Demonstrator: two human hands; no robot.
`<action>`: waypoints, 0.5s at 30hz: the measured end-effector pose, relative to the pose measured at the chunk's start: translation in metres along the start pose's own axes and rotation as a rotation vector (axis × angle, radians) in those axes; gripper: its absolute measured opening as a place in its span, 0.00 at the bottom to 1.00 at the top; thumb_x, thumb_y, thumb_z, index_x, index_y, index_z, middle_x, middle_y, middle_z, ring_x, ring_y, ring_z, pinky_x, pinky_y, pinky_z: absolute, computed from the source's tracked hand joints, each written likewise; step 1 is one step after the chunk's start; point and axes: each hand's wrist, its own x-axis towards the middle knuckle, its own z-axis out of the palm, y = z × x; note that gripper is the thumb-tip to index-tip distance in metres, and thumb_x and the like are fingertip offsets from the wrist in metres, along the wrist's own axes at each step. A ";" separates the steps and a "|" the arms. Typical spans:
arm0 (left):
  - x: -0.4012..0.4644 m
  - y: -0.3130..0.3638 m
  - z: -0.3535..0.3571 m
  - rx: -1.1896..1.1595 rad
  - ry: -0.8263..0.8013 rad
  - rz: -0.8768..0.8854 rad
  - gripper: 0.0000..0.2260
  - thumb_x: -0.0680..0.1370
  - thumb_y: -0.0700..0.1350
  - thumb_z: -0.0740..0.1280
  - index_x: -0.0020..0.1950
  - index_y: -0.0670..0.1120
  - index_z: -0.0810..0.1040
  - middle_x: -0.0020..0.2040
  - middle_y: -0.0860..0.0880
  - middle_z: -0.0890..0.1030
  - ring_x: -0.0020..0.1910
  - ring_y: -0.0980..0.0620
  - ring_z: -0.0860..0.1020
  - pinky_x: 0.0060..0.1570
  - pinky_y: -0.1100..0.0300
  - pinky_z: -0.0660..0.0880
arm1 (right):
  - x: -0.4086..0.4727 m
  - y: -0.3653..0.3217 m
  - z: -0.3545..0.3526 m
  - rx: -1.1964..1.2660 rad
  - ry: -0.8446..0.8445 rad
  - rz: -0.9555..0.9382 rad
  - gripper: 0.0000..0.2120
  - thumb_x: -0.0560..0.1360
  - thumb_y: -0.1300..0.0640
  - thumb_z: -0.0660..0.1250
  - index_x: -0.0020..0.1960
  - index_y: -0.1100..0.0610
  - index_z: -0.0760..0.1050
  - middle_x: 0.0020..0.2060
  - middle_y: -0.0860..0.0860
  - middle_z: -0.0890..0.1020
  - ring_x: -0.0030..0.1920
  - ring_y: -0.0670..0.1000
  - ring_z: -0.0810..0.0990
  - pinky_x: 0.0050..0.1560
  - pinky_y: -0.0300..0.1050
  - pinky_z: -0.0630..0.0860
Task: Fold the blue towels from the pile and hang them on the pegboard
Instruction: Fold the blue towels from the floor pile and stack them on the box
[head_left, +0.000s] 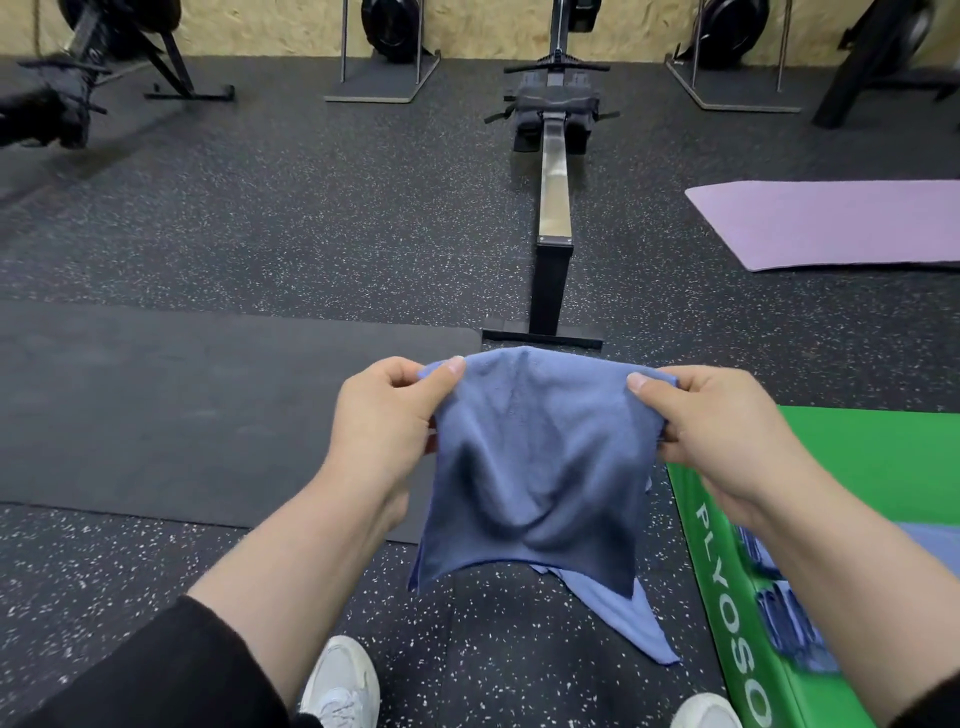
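Both hands up in front of the body, over the speckled gym floor. Left hand pinches the upper left corner of a blue towel, thumb on the near face, fingers curled behind. Right hand pinches the upper right corner the same way. Towel hangs between them in the air, top edge slack, lower part sagging in soft folds; a second layer trails lower on the right (already doubled, it seems).

More blue towels lie on the green plyo box at right. Pegboard not in view.

Handling judgement: light, limp, slightly grippy cloth; nothing fragile. It should hold no shape unaided, so corners are the best hold, kept taut to align the edges.
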 end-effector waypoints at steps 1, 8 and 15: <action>-0.004 0.000 0.006 0.043 -0.008 0.036 0.12 0.73 0.49 0.77 0.36 0.47 0.77 0.34 0.48 0.78 0.36 0.51 0.75 0.36 0.50 0.80 | -0.001 0.002 0.008 0.022 -0.012 0.018 0.10 0.81 0.60 0.67 0.47 0.65 0.83 0.45 0.63 0.86 0.40 0.54 0.81 0.44 0.53 0.83; -0.027 0.002 0.047 0.330 -0.080 0.250 0.12 0.74 0.48 0.76 0.38 0.42 0.79 0.29 0.53 0.77 0.28 0.60 0.69 0.30 0.68 0.67 | -0.007 0.005 0.054 0.196 -0.188 0.069 0.12 0.79 0.65 0.59 0.51 0.71 0.80 0.45 0.68 0.82 0.44 0.55 0.79 0.45 0.48 0.80; -0.027 0.000 0.049 0.321 -0.087 0.212 0.05 0.77 0.43 0.71 0.43 0.50 0.85 0.38 0.56 0.85 0.35 0.63 0.78 0.36 0.70 0.70 | -0.001 -0.001 0.065 0.351 -0.215 0.122 0.20 0.76 0.69 0.57 0.32 0.54 0.77 0.29 0.51 0.71 0.33 0.47 0.69 0.44 0.46 0.74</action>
